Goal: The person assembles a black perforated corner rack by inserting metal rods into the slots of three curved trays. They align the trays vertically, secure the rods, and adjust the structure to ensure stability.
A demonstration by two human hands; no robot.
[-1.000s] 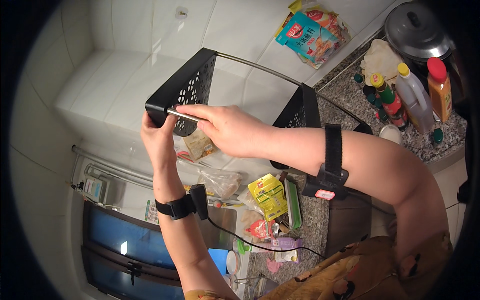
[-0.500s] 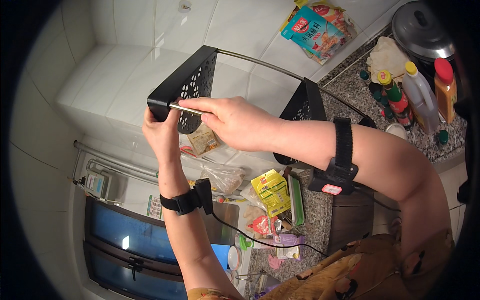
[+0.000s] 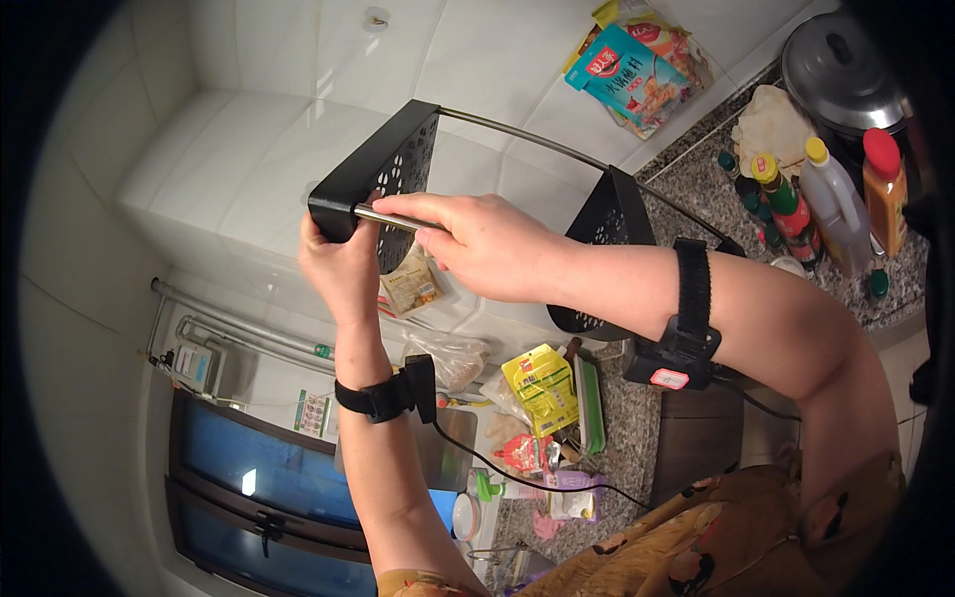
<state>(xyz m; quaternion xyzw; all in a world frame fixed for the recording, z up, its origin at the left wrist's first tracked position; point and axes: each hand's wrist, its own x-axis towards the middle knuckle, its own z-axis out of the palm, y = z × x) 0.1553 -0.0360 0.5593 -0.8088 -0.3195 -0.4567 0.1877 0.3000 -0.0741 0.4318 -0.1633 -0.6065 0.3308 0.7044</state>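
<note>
A black rack with perforated shelf panels and thin metal rods is held up before the tiled wall. My left hand [image 3: 338,267] grips the near corner of its left panel [image 3: 398,159], with the thumb beside a rod end; its other fingers are mostly hidden behind the panel. My right hand [image 3: 492,244] pinches the short metal rod [image 3: 390,218] at that same corner. From the panel's far corner a longer rod [image 3: 527,138] runs to a second perforated panel [image 3: 615,214], partly covered by my right forearm. Black straps with small boxes circle both forearms.
Colourful food pouches [image 3: 637,80] stand against the wall at the upper right. Beside them are a lidded pot [image 3: 844,70] and several bottles [image 3: 831,204] on the granite counter. A yellow packet [image 3: 542,388] and other packages lie below the rack, near a window [image 3: 264,468].
Both hands and the rack have shifted slightly right and down in the picture, with the view itself moving a little. The grips look unchanged.
</note>
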